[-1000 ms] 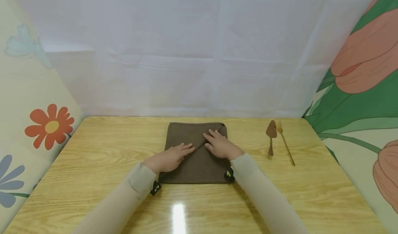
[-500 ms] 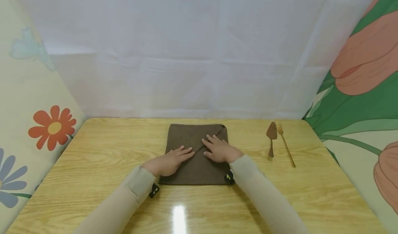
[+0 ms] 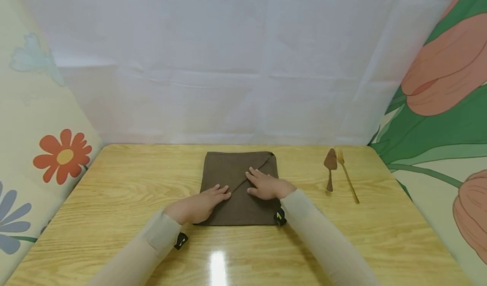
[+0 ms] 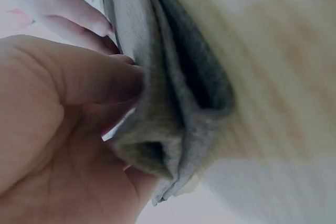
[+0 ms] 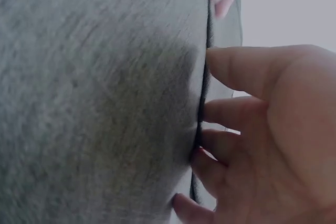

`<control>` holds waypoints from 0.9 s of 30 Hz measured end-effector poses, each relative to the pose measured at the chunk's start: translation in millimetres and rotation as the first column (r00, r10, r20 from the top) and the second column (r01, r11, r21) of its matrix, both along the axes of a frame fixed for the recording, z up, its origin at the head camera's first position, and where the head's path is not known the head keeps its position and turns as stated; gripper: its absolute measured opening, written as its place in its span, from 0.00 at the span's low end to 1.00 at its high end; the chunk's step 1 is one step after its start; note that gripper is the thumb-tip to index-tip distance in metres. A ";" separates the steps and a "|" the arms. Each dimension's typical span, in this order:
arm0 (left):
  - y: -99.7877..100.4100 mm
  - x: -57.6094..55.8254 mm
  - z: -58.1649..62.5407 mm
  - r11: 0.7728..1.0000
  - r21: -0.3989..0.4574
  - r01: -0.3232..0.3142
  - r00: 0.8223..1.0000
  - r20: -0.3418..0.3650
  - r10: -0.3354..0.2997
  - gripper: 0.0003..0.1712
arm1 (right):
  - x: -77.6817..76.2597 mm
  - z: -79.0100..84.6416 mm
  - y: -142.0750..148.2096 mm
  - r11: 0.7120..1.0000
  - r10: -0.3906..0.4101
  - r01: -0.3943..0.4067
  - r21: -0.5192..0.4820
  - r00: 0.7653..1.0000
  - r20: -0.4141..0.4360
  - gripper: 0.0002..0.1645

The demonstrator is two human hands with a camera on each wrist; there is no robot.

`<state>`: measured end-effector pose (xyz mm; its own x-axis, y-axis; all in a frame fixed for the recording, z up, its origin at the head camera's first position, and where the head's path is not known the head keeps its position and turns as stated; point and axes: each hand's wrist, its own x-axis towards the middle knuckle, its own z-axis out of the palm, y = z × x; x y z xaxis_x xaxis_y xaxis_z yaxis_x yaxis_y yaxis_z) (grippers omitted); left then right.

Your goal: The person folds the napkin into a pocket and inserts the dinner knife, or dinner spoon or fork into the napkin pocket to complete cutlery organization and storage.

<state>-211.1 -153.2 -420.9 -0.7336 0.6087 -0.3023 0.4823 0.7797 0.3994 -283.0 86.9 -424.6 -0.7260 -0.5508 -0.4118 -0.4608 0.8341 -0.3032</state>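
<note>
A brown cloth, folded into a rough square, lies flat on the table with a diagonal fold line running across its top. My left hand rests on its left front part, fingers extended. On the right side, near that diagonal line, my right hand lies with its fingers spread and touching the cloth. In the left wrist view several stacked layers of the cloth show at a corner beside the left hand. The right wrist view has the fingertips of the right hand against the cloth surface.
To the right on the wooden table lie a brown cake server and a gold fork, side by side. A white sheet hangs behind the table's back edge. Flower-patterned panels stand at both sides.
My left hand has slid back toward the cloth's front left corner. My right hand has moved slightly down toward me along the diagonal fold. The cloth keeps its shape.
</note>
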 end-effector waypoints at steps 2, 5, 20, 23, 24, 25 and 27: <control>-1.9 7.4 0.7 1.000 -0.004 -0.016 1.000 0.010 0.016 0.29 | -2.1 -1.4 1.1 1.000 -0.007 0.007 -0.018 1.000 -0.002 0.39; -2.9 19.6 2.7 0.999 -0.011 -0.031 0.999 0.011 0.032 0.32 | -5.2 -4.1 3.6 0.999 -0.019 0.018 -0.033 1.000 -0.023 0.40; -22.4 51.5 7.1 0.998 -0.002 -0.058 0.996 -0.070 0.057 0.26 | -20.4 -14.0 14.7 0.969 -0.194 0.186 -0.163 0.980 -0.036 0.47; -31.2 57.4 4.8 1.000 0.017 -0.021 0.994 -0.106 0.023 0.23 | -22.2 -14.3 13.5 0.963 -0.218 0.210 -0.166 0.976 -0.029 0.48; -34.3 58.7 3.8 0.999 0.032 -0.007 0.993 -0.117 0.011 0.22 | -22.9 -13.9 13.3 0.963 -0.223 0.215 -0.164 0.974 -0.029 0.48; -37.1 60.2 2.9 0.999 0.052 0.005 0.992 -0.125 0.002 0.22 | -23.9 -13.4 13.3 0.963 -0.225 0.217 -0.162 0.974 -0.033 0.48; -42.8 61.3 0.5 0.996 0.084 0.031 0.989 -0.146 -0.019 0.21 | -25.8 -11.9 13.6 0.961 -0.233 0.225 -0.159 0.972 -0.034 0.49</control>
